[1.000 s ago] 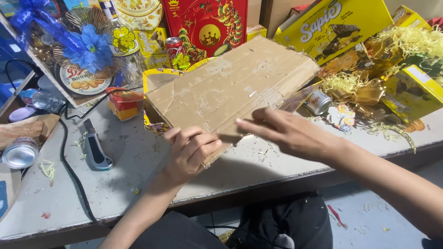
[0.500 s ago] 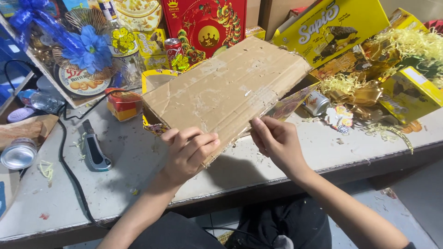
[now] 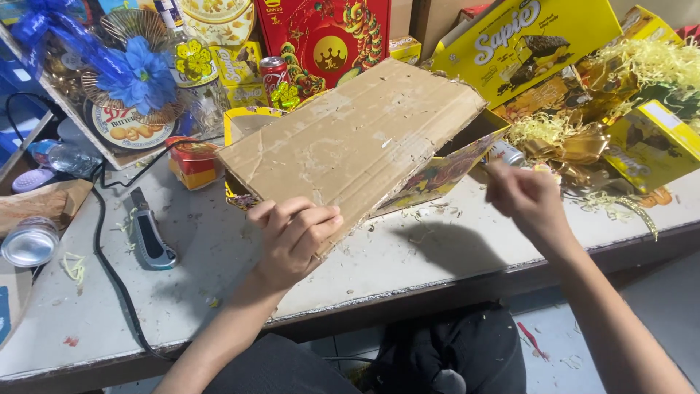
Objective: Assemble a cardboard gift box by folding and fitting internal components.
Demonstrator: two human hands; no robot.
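A flat box (image 3: 357,138) with a bare brown cardboard underside and yellow patterned sides lies tilted on the worn white table (image 3: 408,270), its far end raised. My left hand (image 3: 292,237) grips the box's near corner, fingers spread over the cardboard. My right hand (image 3: 529,201) hovers off the box's right side, just above the table. Its fingers are pinched together, and I see nothing in them.
A grey-blue hand tool (image 3: 149,237) and a black cable (image 3: 109,270) lie left of the box. Behind stand a small red tin (image 3: 191,162), a blue-flowered gift basket (image 3: 138,73), a soda can (image 3: 273,73), a red box (image 3: 324,36) and yellow boxes (image 3: 525,44) with shredded yellow paper (image 3: 656,62).
My right hand has left the box's near edge and moved right, away from it, closing its fingers. The left hand has kept its hold on the near corner.
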